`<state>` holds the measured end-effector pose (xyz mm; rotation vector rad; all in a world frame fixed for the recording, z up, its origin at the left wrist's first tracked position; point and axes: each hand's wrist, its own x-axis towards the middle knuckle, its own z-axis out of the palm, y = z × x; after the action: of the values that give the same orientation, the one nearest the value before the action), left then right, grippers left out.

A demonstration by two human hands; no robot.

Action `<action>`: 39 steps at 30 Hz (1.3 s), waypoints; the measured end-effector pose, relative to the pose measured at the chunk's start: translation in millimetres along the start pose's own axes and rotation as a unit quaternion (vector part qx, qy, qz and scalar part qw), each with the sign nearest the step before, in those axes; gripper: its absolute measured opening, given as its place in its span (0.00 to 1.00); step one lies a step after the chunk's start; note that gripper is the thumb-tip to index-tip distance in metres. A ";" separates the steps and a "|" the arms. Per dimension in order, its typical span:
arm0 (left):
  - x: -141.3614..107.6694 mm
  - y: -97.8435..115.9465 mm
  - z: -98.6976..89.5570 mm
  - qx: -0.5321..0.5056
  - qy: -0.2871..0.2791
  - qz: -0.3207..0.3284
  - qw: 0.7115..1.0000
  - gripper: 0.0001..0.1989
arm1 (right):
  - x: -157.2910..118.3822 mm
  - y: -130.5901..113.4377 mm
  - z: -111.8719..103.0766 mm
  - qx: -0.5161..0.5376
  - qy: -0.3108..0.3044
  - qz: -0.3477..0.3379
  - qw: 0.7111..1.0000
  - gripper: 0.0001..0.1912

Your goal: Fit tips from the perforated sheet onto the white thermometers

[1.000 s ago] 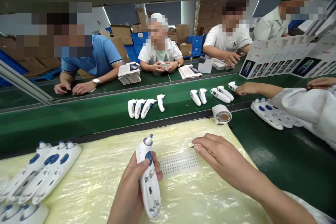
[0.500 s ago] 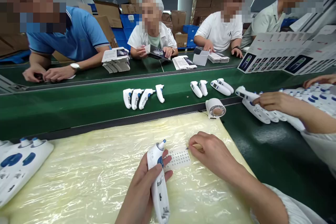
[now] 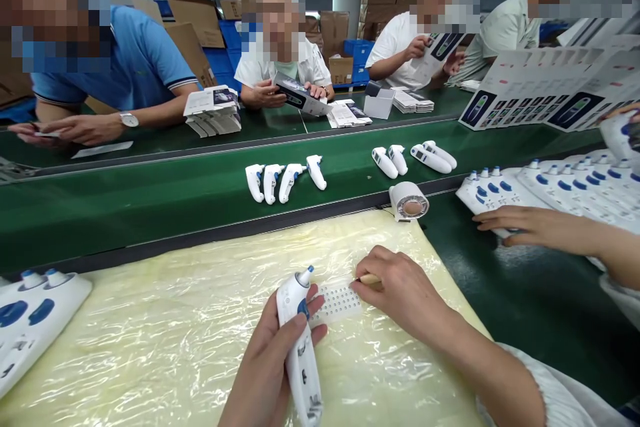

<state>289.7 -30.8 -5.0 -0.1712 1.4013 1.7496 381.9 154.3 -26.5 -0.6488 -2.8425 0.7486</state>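
Observation:
My left hand [image 3: 273, 353] is wrapped round a white ear thermometer [image 3: 299, 340] with a blue button and a blue-tipped probe pointing up. Its lower back lies uncovered, with metal contacts showing. Beside it, a white sheet of small round dots [image 3: 339, 301] lies on the plastic-covered mat, partly behind my left fingertips. My right hand [image 3: 400, 290] pinches a thin tan stick-like tool [image 3: 370, 278] at the sheet's upper right corner. The tool's tip is too small to make out, and so is anything on it.
White thermometers [image 3: 289, 183] ride the green conveyor [image 3: 200, 197] ahead. A small white fan [image 3: 410, 201] stands at the mat's far right corner. More thermometers lie at the left edge [image 3: 40, 320]. At right, a co-worker's hand [image 3: 545, 227] is beside rows of thermometers. People opposite handle printed boxes [image 3: 300, 97].
My right hand has shifted slightly left over the sheet's corner. Thermometers on the conveyor have moved right. The neighbour's hand has let go of a thermometer; a person opposite has raised a printed box.

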 end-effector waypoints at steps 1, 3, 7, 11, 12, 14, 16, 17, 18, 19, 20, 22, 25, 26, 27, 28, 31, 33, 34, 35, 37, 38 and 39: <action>0.0 -0.2 -0.2 -0.001 0.000 0.000 1.000 0.23 | -0.2 0.1 0.7 -0.003 0.000 0.001 1.000 0.03; 0.2 -0.5 -0.4 0.000 -0.001 0.001 1.000 0.22 | -0.1 -0.3 1.4 -0.007 -0.001 0.004 1.000 0.03; 0.5 -0.4 0.0 0.002 -0.004 -0.002 1.000 0.20 | 1.0 -2.6 1.4 -0.006 -0.008 0.000 1.000 0.03; 0.3 -1.4 -0.5 0.002 -0.004 -0.002 1.000 0.21 | 2.3 0.5 0.4 0.044 -0.014 0.024 0.999 0.04; 0.5 -1.8 -1.0 0.002 -0.004 0.000 1.000 0.22 | 2.6 2.5 -0.1 0.075 -0.015 0.033 0.996 0.05; 1.3 -2.8 -2.3 0.011 -0.001 0.006 1.000 0.22 | 2.9 6.5 -1.7 0.154 -0.013 0.047 0.987 0.05; 2.0 -3.3 -3.8 0.031 0.000 0.017 0.999 0.23 | 1.7 7.6 -4.6 0.236 -0.009 0.048 0.971 0.05; 2.1 -3.5 -4.4 0.044 -0.001 0.025 0.999 0.25 | 0.2 6.1 -6.6 0.271 -0.009 0.045 0.962 0.04; 1.8 -3.5 -4.7 0.061 0.000 0.034 0.998 0.28 | -1.9 3.2 -8.9 0.298 -0.009 0.042 0.954 0.04; 1.2 -3.7 -4.9 0.082 0.001 0.042 0.996 0.31 | -4.8 -1.1 -11.4 0.319 -0.010 0.039 0.947 0.05; 0.3 -4.0 -4.8 0.106 0.002 0.049 0.993 0.32 | -8.3 -6.6 -14.0 0.334 -0.010 0.034 0.942 0.05; -2.1 -5.5 -3.8 0.161 -0.007 0.065 0.985 0.30 | -16.1 -19.2 -18.4 0.353 -0.006 0.021 0.935 0.05; -5.8 -9.8 -1.3 0.209 -0.034 0.082 0.974 0.25 | -26.2 -35.3 -20.9 0.364 -0.001 -0.001 0.931 0.02; -7.0 -11.5 -0.3 0.214 -0.039 0.084 0.972 0.23 | -28.4 -38.7 -20.5 0.362 -0.002 -0.004 0.932 0.02; -8.0 -13.1 0.6 0.217 -0.041 0.086 0.971 0.22 | -30.0 -41.1 -19.6 0.358 -0.004 -0.007 0.934 0.02; -9.1 -14.5 1.4 0.221 -0.040 0.088 0.970 0.22 | -30.9 -42.5 -18.5 0.351 -0.008 -0.009 0.936 0.03; -12.1 -17.2 3.0 0.245 -0.030 0.096 0.964 0.22 | -31.0 -43.2 -15.4 0.336 -0.020 -0.015 0.942 0.05; -13.8 -17.7 3.3 0.268 -0.019 0.095 0.958 0.22 | -30.1 -42.9 -14.6 0.325 -0.028 -0.018 0.945 0.05; -14.4 -17.8 3.4 0.276 -0.016 0.093 0.957 0.22 | -29.7 -42.9 -14.6 0.318 -0.030 -0.018 0.947 0.05; -15.0 -17.7 3.4 0.279 -0.016 0.089 0.956 0.22 | -29.4 -43.0 -14.7 0.311 -0.030 -0.017 0.950 0.05; -15.7 -17.3 3.7 0.278 -0.020 0.083 0.957 0.22 | -29.2 -43.4 -14.8 0.299 -0.031 -0.015 0.953 0.06; -15.8 -17.2 4.0 0.275 -0.021 0.082 0.958 0.21 | -29.2 -43.6 -14.6 0.297 -0.032 -0.016 0.954 0.06; -15.9 -17.1 4.2 0.272 -0.023 0.083 0.958 0.21 | -29.2 -43.8 -14.2 0.296 -0.032 -0.019 0.955 0.06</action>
<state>312.9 -35.7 -6.7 0.2915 1.8470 1.4177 395.1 113.4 7.1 -0.4735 -2.4579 1.5394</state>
